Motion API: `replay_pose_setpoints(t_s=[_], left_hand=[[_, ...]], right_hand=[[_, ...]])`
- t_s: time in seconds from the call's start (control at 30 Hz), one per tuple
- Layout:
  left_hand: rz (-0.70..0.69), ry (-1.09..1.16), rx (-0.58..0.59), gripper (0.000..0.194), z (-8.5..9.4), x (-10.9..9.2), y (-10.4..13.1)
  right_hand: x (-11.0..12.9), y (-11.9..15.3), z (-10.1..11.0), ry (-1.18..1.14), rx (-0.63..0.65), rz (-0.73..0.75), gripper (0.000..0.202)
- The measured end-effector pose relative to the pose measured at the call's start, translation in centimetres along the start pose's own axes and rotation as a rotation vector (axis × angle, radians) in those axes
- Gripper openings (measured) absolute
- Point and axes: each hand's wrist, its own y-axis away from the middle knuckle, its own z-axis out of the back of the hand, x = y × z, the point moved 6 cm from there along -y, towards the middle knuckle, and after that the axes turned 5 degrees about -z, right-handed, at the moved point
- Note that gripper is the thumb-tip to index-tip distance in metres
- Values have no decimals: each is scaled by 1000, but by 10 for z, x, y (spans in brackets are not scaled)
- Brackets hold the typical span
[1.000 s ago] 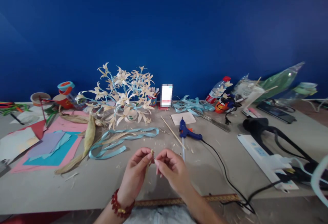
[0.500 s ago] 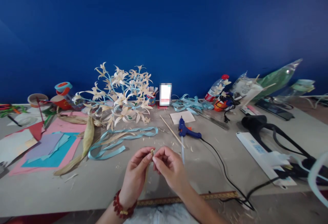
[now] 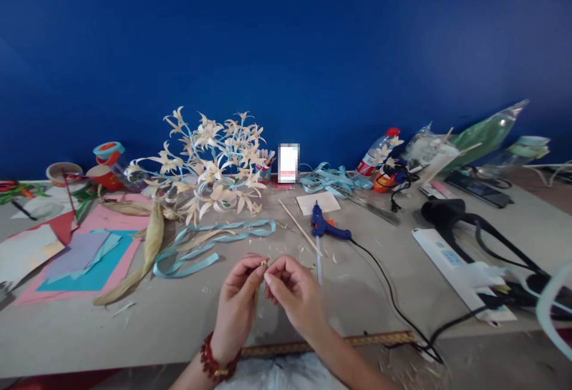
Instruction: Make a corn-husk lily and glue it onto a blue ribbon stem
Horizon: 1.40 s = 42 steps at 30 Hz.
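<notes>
Between the fingertips of both hands, low in the middle of the view, is a small pale yellow husk strip (image 3: pixel 263 264), folded or twisted at its top. My left hand (image 3: pixel 238 295) pinches it between thumb and forefinger, and a thin length of it seems to hang below. The thumb and forefinger of my right hand (image 3: pixel 297 298) are closed at its right side; the exact grip is mostly hidden. Light blue ribbon (image 3: pixel 192 271) lies beyond my left hand. A blue glue gun (image 3: pixel 328 228) rests beyond my right hand, a clear glue stick in its rear end.
White husk flowers (image 3: pixel 214 175) on blue stems stand at the back left. Dried husks (image 3: pixel 154 235) and coloured paper (image 3: pixel 107 271) lie on the left. To the right are a power strip (image 3: pixel 451 259), black cables and a bottle (image 3: pixel 375 155). A thin stick (image 3: pixel 299 226) lies mid-table.
Both hands stay together at nearly the same spot, with only a slight shift of the fingertips to the left. Nothing on the table has moved.
</notes>
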Motion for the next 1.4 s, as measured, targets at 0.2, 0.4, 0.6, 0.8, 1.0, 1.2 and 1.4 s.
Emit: replay_pose_setpoints(t_s=[0.2, 0.4, 0.6, 0.8, 1.0, 1.2, 1.4], left_hand=[[13, 34, -16, 10, 0, 3, 2], [13, 34, 5, 8, -2, 3, 3], [-31, -24, 27, 5, -2, 1, 4], [-13, -62, 41, 5, 0, 7, 3], [-115, -256, 41, 7, 0, -2, 4], [-311, -484, 106, 7, -9, -20, 7], [-293, -469, 158, 8, -9, -17, 8]], right_hand=[[0, 1, 0, 39, -9, 68, 17], [3, 3, -1, 84, -21, 135, 15], [9, 5, 0, 117, -45, 177, 14], [4, 5, 2, 114, -57, 162, 15], [2, 3, 7, 101, -63, 115, 18], [5, 2, 9, 43, -34, 47, 24], [2, 3, 8, -91, -9, -35, 32]])
